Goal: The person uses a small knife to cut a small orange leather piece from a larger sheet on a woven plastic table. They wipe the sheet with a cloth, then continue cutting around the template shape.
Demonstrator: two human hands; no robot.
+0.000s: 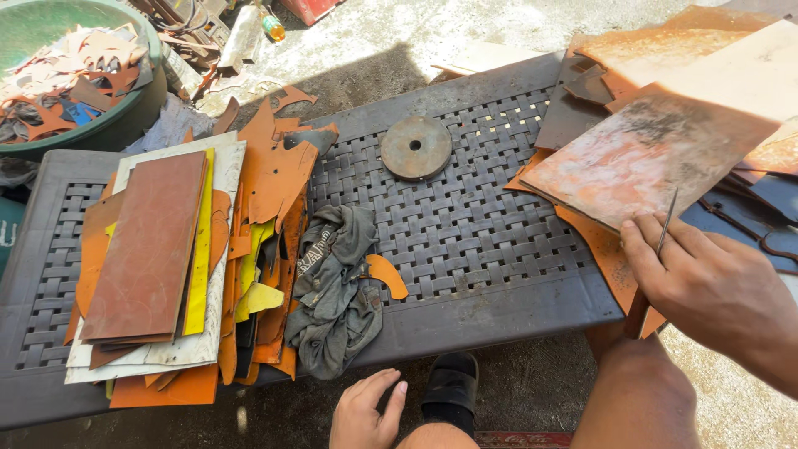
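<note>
My right hand (715, 287) is shut on a thin metal blade (667, 223) that points up. It sits at the near edge of a worn, rust-coloured sheet (648, 158) lying on a pile of orange sheets at the table's right end. My left hand (366, 411) rests low on my knee, fingers loosely apart, holding nothing. A round rusty metal disc (416, 147) with a centre hole lies on the grey woven plastic table (465, 241), apart from both hands.
A stack of brown, yellow and white sheets (150, 249) with orange offcuts (278, 175) covers the table's left end. A dark grey cloth (332, 283) lies beside it. A green tub (125, 116) of scraps stands at the back left. My black sandal (450, 387) is under the table edge.
</note>
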